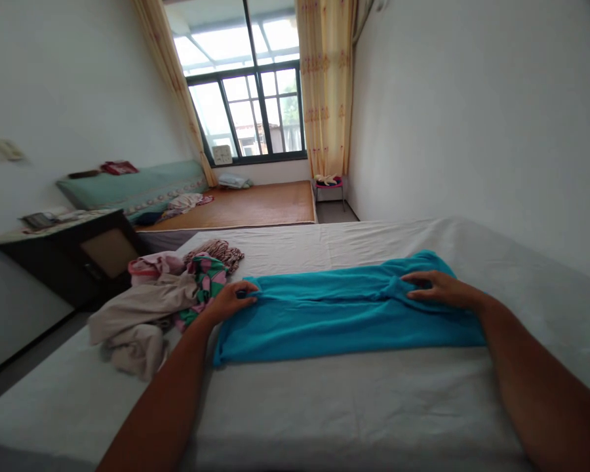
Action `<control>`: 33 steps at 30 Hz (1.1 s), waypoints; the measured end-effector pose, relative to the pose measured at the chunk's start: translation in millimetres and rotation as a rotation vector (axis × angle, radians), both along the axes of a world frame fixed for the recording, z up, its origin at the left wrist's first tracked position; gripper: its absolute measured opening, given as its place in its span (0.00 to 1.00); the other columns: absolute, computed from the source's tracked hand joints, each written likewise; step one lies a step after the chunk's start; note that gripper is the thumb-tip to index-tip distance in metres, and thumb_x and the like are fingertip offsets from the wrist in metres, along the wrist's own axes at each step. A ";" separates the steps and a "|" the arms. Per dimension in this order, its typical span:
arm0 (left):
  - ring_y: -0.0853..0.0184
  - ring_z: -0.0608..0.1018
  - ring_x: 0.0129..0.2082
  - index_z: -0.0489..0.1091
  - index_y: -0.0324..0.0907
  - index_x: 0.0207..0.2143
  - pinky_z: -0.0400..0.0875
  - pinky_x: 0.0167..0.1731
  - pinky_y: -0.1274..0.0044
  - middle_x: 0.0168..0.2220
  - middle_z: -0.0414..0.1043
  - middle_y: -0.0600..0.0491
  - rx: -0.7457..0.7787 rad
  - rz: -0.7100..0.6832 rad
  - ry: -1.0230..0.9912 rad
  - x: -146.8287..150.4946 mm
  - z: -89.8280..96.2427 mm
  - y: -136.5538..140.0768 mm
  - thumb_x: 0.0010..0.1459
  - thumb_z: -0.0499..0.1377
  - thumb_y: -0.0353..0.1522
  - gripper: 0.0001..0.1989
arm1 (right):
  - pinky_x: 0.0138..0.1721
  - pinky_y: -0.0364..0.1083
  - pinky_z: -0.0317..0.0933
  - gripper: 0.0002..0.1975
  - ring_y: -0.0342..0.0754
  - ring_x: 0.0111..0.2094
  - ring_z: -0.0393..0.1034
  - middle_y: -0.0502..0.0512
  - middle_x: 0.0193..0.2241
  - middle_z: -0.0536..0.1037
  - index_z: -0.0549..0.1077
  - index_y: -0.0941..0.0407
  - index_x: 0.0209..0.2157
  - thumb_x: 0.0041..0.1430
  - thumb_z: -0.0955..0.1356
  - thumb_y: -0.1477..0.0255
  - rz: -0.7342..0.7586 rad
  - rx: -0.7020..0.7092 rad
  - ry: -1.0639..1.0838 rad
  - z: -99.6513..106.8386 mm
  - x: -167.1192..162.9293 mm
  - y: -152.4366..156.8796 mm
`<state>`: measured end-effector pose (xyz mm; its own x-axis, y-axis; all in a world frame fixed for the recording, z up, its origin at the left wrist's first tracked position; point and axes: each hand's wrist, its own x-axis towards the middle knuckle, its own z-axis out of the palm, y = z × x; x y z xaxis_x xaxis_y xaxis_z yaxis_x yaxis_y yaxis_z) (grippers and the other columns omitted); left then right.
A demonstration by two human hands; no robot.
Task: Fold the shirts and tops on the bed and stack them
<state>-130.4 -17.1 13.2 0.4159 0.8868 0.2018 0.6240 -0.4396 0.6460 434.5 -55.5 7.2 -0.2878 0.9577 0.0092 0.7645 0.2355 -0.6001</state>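
Note:
A turquoise garment (324, 328) lies across the bed in a long folded strip, its two sides meeting along a line in the middle. At its left end my left hand (233, 303) pinches the upper edge between thumb and fingers. My right hand (440, 290) grips a bunched bit of the same cloth near the right end, thumb and fingertips closed on it. Its exact kind cannot be told from this folded shape. Just left of my left hand sits a pile of loose clothes (152, 295), beige, pink and green-patterned.
The white bed sheet (354, 406) spreads under everything. Beyond its far edge stands a second bed with a brown mat (265, 203), below a window (255, 111). A dark cabinet (103, 252) is at the left, a pink stool (329, 182) at the back, and a white wall (482, 124) on the right.

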 end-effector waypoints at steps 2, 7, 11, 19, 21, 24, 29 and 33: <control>0.64 0.76 0.35 0.76 0.38 0.33 0.70 0.38 0.75 0.33 0.76 0.50 -0.056 -0.056 -0.025 -4.1 4.0 -3.5 0.48 0.65 0.42 0.16 | 0.42 0.52 0.66 0.22 0.55 0.40 0.72 0.52 0.38 0.79 0.78 0.51 0.40 0.49 0.70 0.52 0.045 -0.084 0.027 9.1 -0.1 -5.8; 0.68 0.74 0.28 0.75 0.37 0.31 0.70 0.30 0.77 0.25 0.73 0.53 -0.179 -0.040 -0.113 -20.1 5.9 -6.3 0.56 0.58 0.46 0.19 | 0.33 0.48 0.64 0.23 0.49 0.28 0.68 0.53 0.26 0.74 0.76 0.53 0.27 0.50 0.67 0.46 0.198 -0.326 0.182 25.3 10.9 -23.2; 0.62 0.76 0.38 0.74 0.38 0.42 0.72 0.38 0.72 0.36 0.76 0.48 0.176 0.300 -0.156 -20.4 -8.5 10.6 0.59 0.53 0.43 0.20 | 0.25 0.47 0.62 0.31 0.47 0.23 0.65 0.57 0.25 0.74 0.77 0.54 0.24 0.49 0.62 0.39 0.124 -0.349 0.371 20.0 15.3 -23.6; 0.60 0.74 0.42 0.77 0.39 0.40 0.68 0.47 0.68 0.39 0.74 0.46 0.153 -0.009 0.060 -11.6 -27.3 34.2 0.52 0.57 0.34 0.15 | 0.27 0.42 0.62 0.22 0.44 0.28 0.68 0.53 0.30 0.76 0.76 0.55 0.32 0.52 0.68 0.49 0.020 -0.339 0.299 -6.0 -19.1 -0.2; 0.61 0.74 0.38 0.78 0.39 0.37 0.69 0.43 0.70 0.36 0.71 0.47 0.193 0.090 0.084 -18.1 -28.8 33.7 0.51 0.57 0.33 0.14 | 0.27 0.41 0.62 0.22 0.43 0.28 0.68 0.52 0.30 0.76 0.76 0.55 0.33 0.53 0.68 0.49 0.001 -0.337 0.312 -9.2 -19.6 1.7; 0.62 0.73 0.37 0.77 0.38 0.37 0.69 0.42 0.70 0.34 0.70 0.48 0.253 0.238 0.102 -30.1 -31.9 35.7 0.50 0.56 0.31 0.13 | 0.26 0.41 0.61 0.22 0.43 0.27 0.67 0.52 0.29 0.76 0.75 0.55 0.32 0.53 0.68 0.50 -0.012 -0.345 0.320 -10.3 -17.1 2.0; 0.59 0.71 0.47 0.72 0.39 0.36 0.65 0.50 0.70 0.43 0.71 0.47 0.342 0.371 -0.045 -33.2 -35.3 44.3 0.50 0.56 0.32 0.11 | 0.25 0.41 0.61 0.22 0.43 0.26 0.68 0.52 0.29 0.76 0.75 0.55 0.32 0.52 0.68 0.49 -0.027 -0.336 0.323 -10.8 -18.3 2.1; 0.63 0.74 0.42 0.66 0.39 0.42 0.68 0.44 0.74 0.41 0.72 0.51 0.285 0.275 -0.190 -24.1 -33.8 40.2 0.53 0.53 0.33 0.13 | 0.24 0.41 0.61 0.22 0.43 0.25 0.68 0.52 0.28 0.76 0.75 0.54 0.32 0.51 0.68 0.49 -0.046 -0.292 0.323 -12.6 -20.9 3.0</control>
